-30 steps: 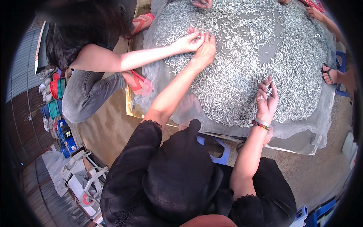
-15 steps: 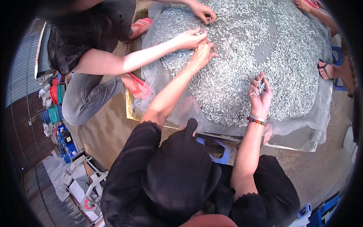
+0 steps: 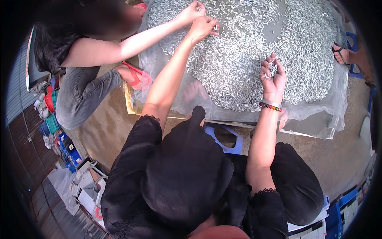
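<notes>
Small silvery pieces that look like little fish (image 3: pixel 238 93) lie in a broad layer in front of me. At the far left of the layer, my left hand (image 3: pixel 202 29) is closed, with a small pale fish (image 3: pixel 215 28) pinched at its fingertips. My right hand (image 3: pixel 273 83) is palm up over the near right part, its fingers curled round several little fish (image 3: pixel 273 68). A bead bracelet (image 3: pixel 270 106) circles my right wrist. Just beyond my left hand is a co-worker's hand (image 3: pixel 191 14).
Sheer netting (image 3: pixel 314 106) lies under the layer on a low raised platform. A co-worker's bent leg (image 3: pixel 81 95) is at the left. A sandalled foot (image 3: pixel 342 54) rests at the right edge. A blue plastic stool (image 3: pixel 225 137) stands near my knees.
The view has shifted, moving the layer up and slightly left in the picture. My left hand has moved a little farther away. My right hand keeps its hold. The co-worker's farther arm has left view.
</notes>
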Demonstrator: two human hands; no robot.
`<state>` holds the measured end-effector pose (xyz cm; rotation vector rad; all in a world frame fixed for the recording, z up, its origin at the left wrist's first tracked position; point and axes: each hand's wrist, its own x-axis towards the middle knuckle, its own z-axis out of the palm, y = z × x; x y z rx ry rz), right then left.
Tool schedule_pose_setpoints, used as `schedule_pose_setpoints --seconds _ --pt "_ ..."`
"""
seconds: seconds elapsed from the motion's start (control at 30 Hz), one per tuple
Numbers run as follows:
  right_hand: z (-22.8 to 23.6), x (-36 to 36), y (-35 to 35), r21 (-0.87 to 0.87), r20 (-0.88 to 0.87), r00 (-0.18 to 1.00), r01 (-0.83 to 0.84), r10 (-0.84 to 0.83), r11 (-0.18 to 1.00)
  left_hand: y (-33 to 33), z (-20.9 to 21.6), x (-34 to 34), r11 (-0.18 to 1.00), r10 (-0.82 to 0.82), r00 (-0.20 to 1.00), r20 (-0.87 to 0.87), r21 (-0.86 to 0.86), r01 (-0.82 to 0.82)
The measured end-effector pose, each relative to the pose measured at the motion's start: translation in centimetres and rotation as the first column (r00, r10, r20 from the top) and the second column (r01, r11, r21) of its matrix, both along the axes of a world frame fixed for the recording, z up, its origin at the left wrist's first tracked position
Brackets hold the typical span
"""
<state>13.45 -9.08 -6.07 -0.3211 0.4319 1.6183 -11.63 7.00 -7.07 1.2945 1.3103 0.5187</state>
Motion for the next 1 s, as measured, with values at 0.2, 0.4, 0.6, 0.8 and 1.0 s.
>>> schedule_pose_setpoints --seconds 0.2,0.4,0.6,0.8,1.0 --pt "-0.9 -0.8 0.2 -0.098 0.033 0.999 -0.009 0.012 0.995 -1.3 0.4 -0.3 0.944 -0.134 0.900 -0.414 0.223 0.243" --pt "-1.0 -1.3 -0.2 -0.205 0.000 0.999 0.035 -0.036 0.978 -1.5 -4.0 -1.7 0.688 -0.228 0.743 -0.629 0.436 0.580" --pt "-0.2 -1.9 0.5 -0.230 0.089 0.995 0.054 -0.034 0.972 -2.0 -2.1 -1.3 0.802 -0.201 0.808 -0.555 0.380 0.460" --pt "3.6 -1.7 0.2 -0.041 -0.009 0.996 0.087 -0.087 0.995 -2.0 -1.7 -0.9 0.794 -0.189 0.776 -0.602 0.371 0.481" --pt "5.7 -1.3 0.1 0.033 0.012 0.994 0.104 -0.105 0.994 -4.8 1.9 1.7 0.975 0.018 0.960 0.280 0.207 -0.079"
